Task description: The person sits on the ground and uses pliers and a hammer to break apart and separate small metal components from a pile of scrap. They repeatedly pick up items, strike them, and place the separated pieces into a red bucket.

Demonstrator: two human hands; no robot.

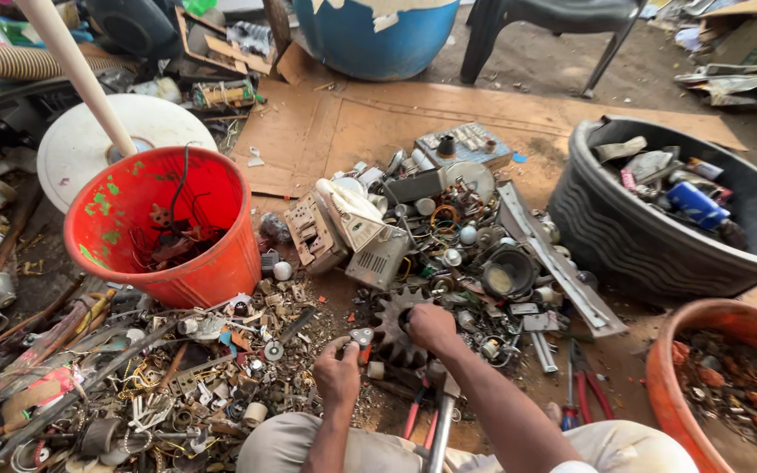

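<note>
My right hand [431, 328] grips a dark, rusty toothed gear [390, 326] lying in the scrap pile in front of my knees. My left hand [337, 372] is closed around a small metal part with a red bit [362, 340] just left of the gear. Both forearms reach forward from the bottom of the view. Around the hands lie screws, rings, wires and small metal pieces. Red-handled pliers [587, 385] lie on the ground to the right of my right arm.
A red plastic bucket [212, 271] with wire scraps stands at left. A black tub [633, 254] of mixed parts sits at right, an orange basin [669, 368] of rusty bits at lower right. Behind are a blue barrel [370, 44], a chair and a white disc with pole [81, 153].
</note>
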